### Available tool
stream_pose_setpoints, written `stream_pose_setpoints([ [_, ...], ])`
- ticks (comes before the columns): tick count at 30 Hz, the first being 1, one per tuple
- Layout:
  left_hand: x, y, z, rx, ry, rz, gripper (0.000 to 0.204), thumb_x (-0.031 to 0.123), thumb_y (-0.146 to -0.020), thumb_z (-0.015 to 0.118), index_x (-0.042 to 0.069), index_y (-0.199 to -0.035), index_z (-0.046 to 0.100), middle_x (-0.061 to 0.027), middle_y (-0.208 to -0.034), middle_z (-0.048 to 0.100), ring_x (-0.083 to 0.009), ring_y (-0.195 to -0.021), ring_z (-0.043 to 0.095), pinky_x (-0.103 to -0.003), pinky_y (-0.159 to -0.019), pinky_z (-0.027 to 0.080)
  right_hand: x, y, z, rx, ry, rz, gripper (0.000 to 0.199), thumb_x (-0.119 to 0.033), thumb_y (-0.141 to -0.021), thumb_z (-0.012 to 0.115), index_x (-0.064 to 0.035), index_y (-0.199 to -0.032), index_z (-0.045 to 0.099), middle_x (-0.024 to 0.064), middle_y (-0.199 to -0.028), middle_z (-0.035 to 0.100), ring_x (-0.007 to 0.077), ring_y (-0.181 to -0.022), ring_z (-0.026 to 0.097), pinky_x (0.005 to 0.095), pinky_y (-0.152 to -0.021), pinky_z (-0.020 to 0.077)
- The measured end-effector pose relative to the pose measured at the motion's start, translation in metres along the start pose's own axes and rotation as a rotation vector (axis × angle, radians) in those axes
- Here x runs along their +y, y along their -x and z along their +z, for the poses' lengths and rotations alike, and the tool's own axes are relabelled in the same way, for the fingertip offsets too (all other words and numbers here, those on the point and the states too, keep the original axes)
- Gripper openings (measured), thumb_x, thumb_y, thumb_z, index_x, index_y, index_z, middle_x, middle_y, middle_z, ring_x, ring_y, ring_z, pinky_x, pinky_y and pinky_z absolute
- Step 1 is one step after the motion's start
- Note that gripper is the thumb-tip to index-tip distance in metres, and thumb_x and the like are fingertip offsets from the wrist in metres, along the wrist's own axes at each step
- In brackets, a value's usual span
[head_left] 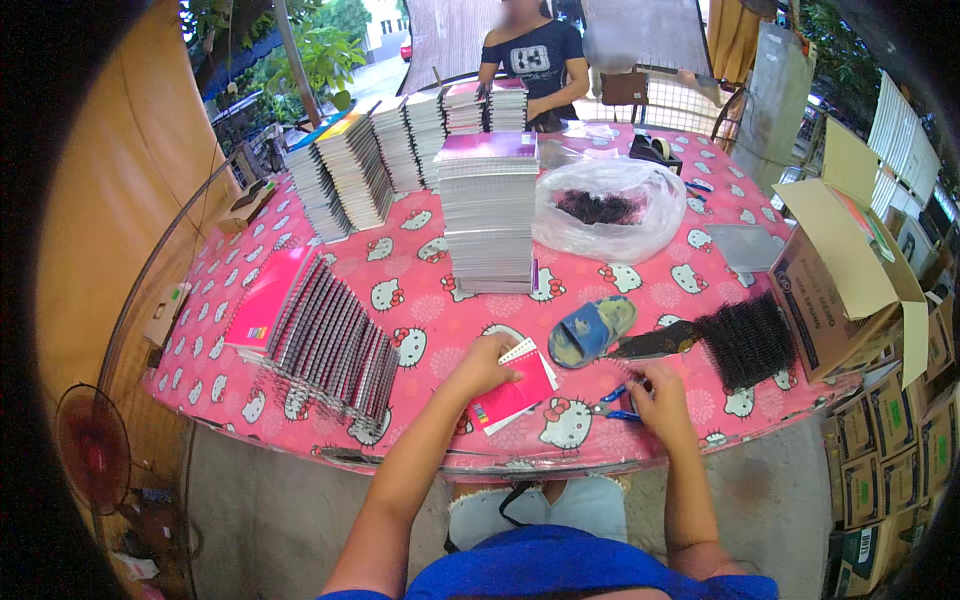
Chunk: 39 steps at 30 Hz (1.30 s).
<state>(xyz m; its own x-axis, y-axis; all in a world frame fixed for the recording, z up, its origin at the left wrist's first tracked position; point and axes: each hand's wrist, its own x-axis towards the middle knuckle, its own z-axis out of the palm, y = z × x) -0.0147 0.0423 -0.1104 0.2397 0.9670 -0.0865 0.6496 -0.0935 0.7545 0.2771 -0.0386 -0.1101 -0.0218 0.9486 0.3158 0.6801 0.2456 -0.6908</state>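
My left hand is closed on the edge of a small pink-covered notebook, unbound, with a row of punched holes on its white pages. It lies tilted near the table's front edge. My right hand is curled, its fingertips pinched on what looks like a thin dark spiral binding coil. Just left of that hand, partly under it, are blue-handled cutting pliers. A blue and yellowish slipper rests beyond both hands. Right of it lie a dark flat strip and a heap of black spiral coils.
A leaning stack of spiral notebooks stands left. A tall notebook stack is ahead, with more stacks behind. A plastic bag of coils and an open carton occupy the right. Across the table stands a person.
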Motion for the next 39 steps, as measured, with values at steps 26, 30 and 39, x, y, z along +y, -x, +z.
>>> stream_pose_setpoints([
  [26, 0.021, 0.074, 0.029, 0.481, -0.227, 0.278, 0.028, 0.023, -0.072, 0.075, 0.017, -0.099, 0.071, 0.0008, -0.093, 0.065, -0.0212, -0.096, 0.052, -0.049, -0.092, 0.029, -0.047, 0.006, 0.038, -0.471, -0.446, 0.101, 0.055, -0.008, -0.084, 0.063, -0.0039, -0.135, 0.042, 0.0098, -0.074, 0.066, 0.0143, -0.066, 0.062, 0.0287, -0.061, 0.0490],
  [30, 0.019, 0.070, 0.031, 0.514, -0.207, 0.309, 0.021, 0.025, -0.072, 0.076, 0.017, -0.091, 0.073, 0.0015, -0.087, 0.064, -0.0203, -0.093, 0.052, -0.050, -0.090, 0.028, -0.046, -0.012, 0.041, -0.209, -0.297, -0.111, 0.024, -0.012, -0.084, 0.064, -0.0029, -0.106, 0.066, 0.0103, -0.077, 0.066, 0.0189, -0.067, 0.063, 0.0310, -0.063, 0.0484],
  [39, 0.019, 0.070, 0.031, 0.528, -0.127, 0.273, 0.015, 0.030, -0.074, 0.074, 0.017, -0.082, 0.073, 0.0031, -0.080, 0.062, -0.0187, -0.087, 0.051, -0.057, -0.091, 0.024, -0.047, -0.023, 0.027, -0.257, -0.167, -0.166, 0.025, -0.006, -0.079, 0.065, -0.0049, -0.103, 0.066, 0.0142, -0.095, 0.061, 0.0282, -0.085, 0.059, 0.0345, -0.073, 0.0469],
])
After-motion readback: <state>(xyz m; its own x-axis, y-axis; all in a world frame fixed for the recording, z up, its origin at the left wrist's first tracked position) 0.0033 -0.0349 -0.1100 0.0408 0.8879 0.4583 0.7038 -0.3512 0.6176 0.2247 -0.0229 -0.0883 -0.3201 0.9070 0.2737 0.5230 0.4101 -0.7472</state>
